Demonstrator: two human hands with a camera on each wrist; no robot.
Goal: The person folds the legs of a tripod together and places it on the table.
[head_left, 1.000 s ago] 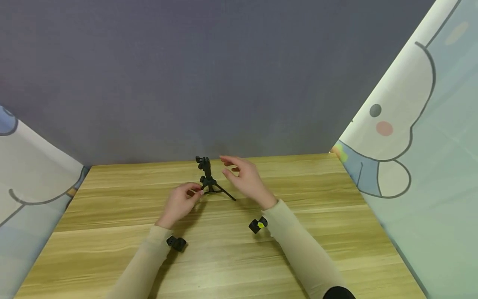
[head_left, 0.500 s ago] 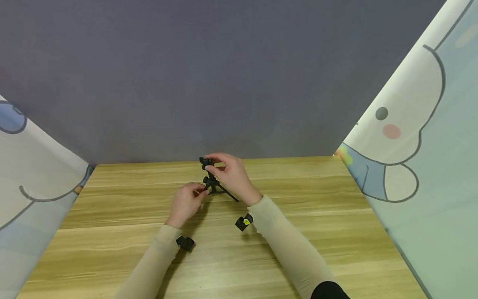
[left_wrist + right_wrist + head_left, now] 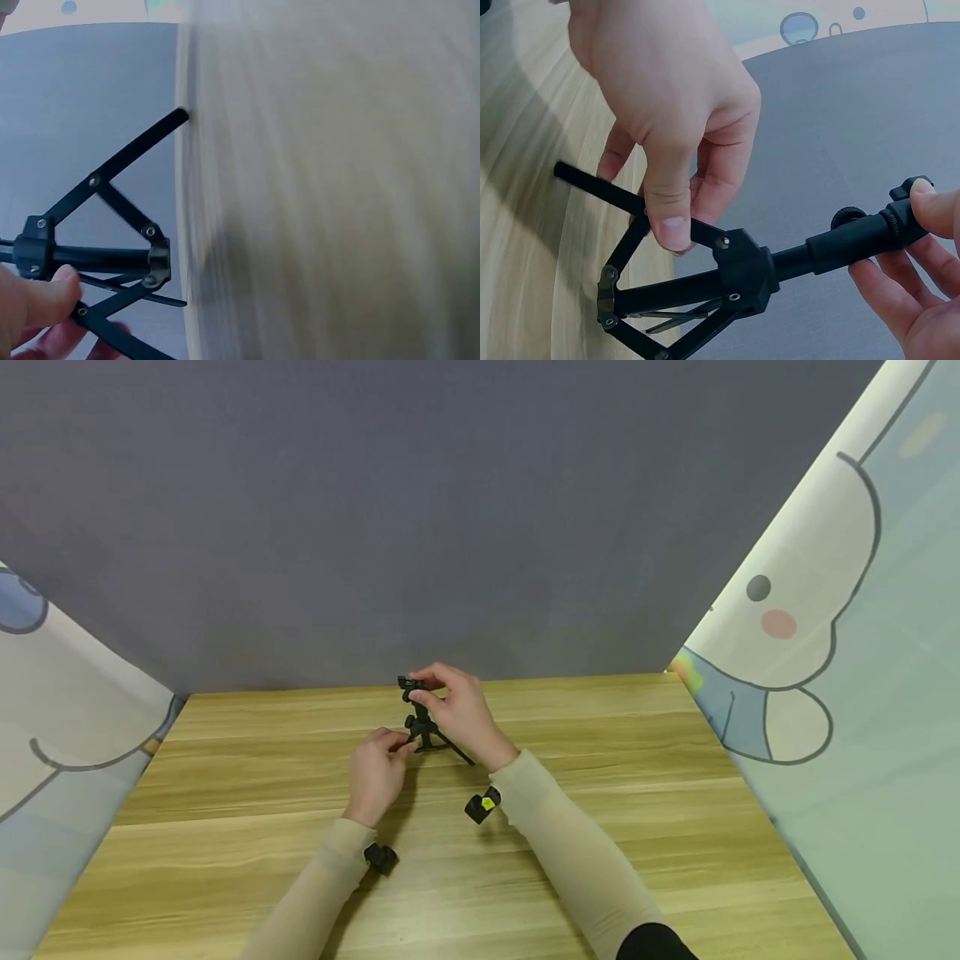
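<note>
A small black tripod (image 3: 422, 724) stands upright near the back of the table, its legs spread. My left hand (image 3: 377, 777) pinches one of the legs (image 3: 604, 191) between thumb and fingers, which the right wrist view shows close up. Higher up, my right hand (image 3: 463, 712) grips the tripod's head and upper column (image 3: 855, 244), thumb on one side and fingers on the other. In the left wrist view the riveted leg braces (image 3: 124, 206) are spread out from the central tube, and the left thumb (image 3: 56, 296) lies by one leg.
The wood-grain table (image 3: 600, 827) meets a dark grey panel (image 3: 480, 527) just behind the tripod. Cartoon-printed sheets (image 3: 787, 610) hang on both sides. Small black cameras (image 3: 381, 858) are strapped to both wrists.
My right hand has moved left from beside the tripod and taken hold of its upper part. The left hand stays at the leg, its wrist turned slightly.
</note>
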